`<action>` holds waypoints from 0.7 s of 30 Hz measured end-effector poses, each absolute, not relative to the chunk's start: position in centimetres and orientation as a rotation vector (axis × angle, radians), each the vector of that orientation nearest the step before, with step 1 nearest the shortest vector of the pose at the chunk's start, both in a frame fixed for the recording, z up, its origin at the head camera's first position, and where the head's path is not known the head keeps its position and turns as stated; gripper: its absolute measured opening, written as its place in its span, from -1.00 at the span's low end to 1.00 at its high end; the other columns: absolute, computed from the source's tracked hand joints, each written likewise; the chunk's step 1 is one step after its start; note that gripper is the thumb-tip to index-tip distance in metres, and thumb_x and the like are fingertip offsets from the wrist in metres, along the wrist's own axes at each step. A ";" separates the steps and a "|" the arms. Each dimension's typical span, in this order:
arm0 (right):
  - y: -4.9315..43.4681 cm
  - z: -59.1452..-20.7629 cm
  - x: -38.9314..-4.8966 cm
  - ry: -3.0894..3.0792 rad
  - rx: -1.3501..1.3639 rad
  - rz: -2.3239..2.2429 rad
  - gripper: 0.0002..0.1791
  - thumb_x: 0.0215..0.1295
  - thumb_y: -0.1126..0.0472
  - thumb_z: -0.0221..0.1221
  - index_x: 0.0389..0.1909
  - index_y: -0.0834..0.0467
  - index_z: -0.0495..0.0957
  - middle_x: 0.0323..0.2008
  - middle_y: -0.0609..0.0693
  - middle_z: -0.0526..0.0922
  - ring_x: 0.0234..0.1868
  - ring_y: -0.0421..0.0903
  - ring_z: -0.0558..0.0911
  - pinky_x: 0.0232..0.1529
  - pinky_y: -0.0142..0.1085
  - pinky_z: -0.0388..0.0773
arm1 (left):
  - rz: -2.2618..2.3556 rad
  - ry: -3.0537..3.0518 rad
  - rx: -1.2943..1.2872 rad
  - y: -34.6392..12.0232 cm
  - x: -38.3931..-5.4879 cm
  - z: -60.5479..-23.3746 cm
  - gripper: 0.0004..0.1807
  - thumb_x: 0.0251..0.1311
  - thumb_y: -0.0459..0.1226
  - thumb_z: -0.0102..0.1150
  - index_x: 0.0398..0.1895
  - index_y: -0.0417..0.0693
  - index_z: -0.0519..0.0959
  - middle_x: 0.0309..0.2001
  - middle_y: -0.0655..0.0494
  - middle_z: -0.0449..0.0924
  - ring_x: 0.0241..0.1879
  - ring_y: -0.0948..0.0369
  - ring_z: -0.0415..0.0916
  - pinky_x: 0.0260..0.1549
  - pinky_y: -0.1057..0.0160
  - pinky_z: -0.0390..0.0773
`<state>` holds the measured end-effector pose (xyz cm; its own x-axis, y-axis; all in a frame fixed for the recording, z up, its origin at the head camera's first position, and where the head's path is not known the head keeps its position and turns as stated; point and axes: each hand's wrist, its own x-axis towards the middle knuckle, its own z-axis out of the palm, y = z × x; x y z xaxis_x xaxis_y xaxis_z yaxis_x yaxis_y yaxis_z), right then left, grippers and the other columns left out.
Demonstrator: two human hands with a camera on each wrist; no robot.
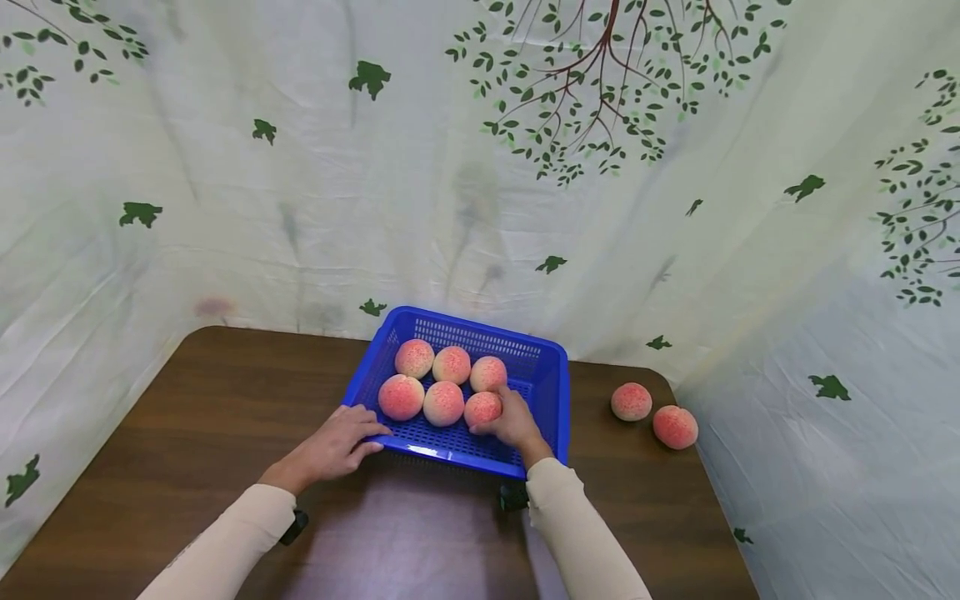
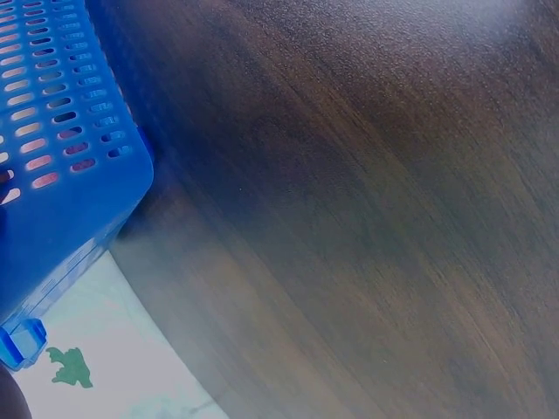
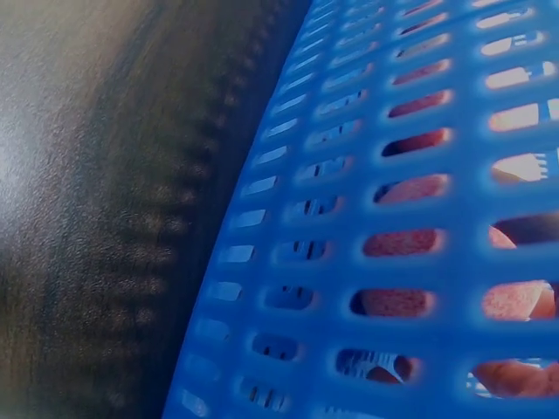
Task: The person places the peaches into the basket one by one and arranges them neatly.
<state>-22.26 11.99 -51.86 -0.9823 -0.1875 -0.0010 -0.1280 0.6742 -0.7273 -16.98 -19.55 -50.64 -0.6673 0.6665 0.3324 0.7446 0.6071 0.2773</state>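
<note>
A blue plastic basket (image 1: 551, 400) with slotted walls holds several pink-and-cream peaches (image 1: 443, 403), set in two rows. Inside it, at the right end of the nearer row, my right hand (image 1: 516, 421) grips a peach (image 1: 482, 408) between thumb and fingers. My left hand (image 1: 341, 442) holds the basket's near left corner, its fingers over the rim and its thumb at the front. In the right wrist view, the slotted wall (image 3: 341, 218) fills much of the picture, with pink fruit showing through. The left wrist view catches the basket's corner (image 2: 96, 192).
Two more peaches, one (image 1: 631, 402) farther back and one (image 1: 676, 427) by the right edge, lie on the brown wooden table (image 1: 247, 392). A pale curtain (image 1: 420, 183) printed with leaves and branches hangs close behind the table and along its sides.
</note>
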 end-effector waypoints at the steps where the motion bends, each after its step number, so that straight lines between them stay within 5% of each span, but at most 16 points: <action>1: 12.0 -51.8 -22.2 2.803 -0.254 -1.211 -0.27 -0.22 0.17 0.56 0.01 0.24 0.43 -0.10 0.15 0.57 -0.09 0.04 0.54 0.03 -0.03 0.43 | -0.588 -2.640 -1.173 -19.6 -17.0 -50.6 -0.86 0.19 -0.27 0.24 -0.19 -0.03 0.67 -0.31 0.22 0.53 -0.26 0.21 0.37 -0.22 0.14 0.31; 14: 12.3 -50.2 -21.7 2.760 -0.195 -1.234 -0.04 -0.16 0.14 0.51 0.29 0.30 0.25 0.16 0.27 0.42 0.22 0.19 0.38 0.23 0.07 0.26 | -0.607 -2.611 -1.183 -19.6 -17.2 -50.6 -0.86 0.17 -0.28 0.26 -0.19 -0.02 0.66 -0.31 0.23 0.54 -0.27 0.22 0.38 -0.24 0.15 0.31; 21: 14.0 -48.7 -21.5 2.718 -0.194 -1.392 -0.13 0.02 0.18 0.45 0.32 0.26 0.22 0.25 0.34 0.31 0.27 0.29 0.31 0.20 0.15 0.26 | -0.605 -2.599 -1.187 -19.6 -17.3 -50.6 -0.85 0.15 -0.29 0.28 -0.20 -0.03 0.66 -0.30 0.21 0.54 -0.26 0.21 0.39 -0.24 0.15 0.31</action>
<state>-21.46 14.00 -48.69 -0.9886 -0.1498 -0.0150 -0.0755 0.5790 -0.8119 -17.31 -19.65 -50.59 -0.6492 0.6692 0.3615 0.7600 0.5889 0.2749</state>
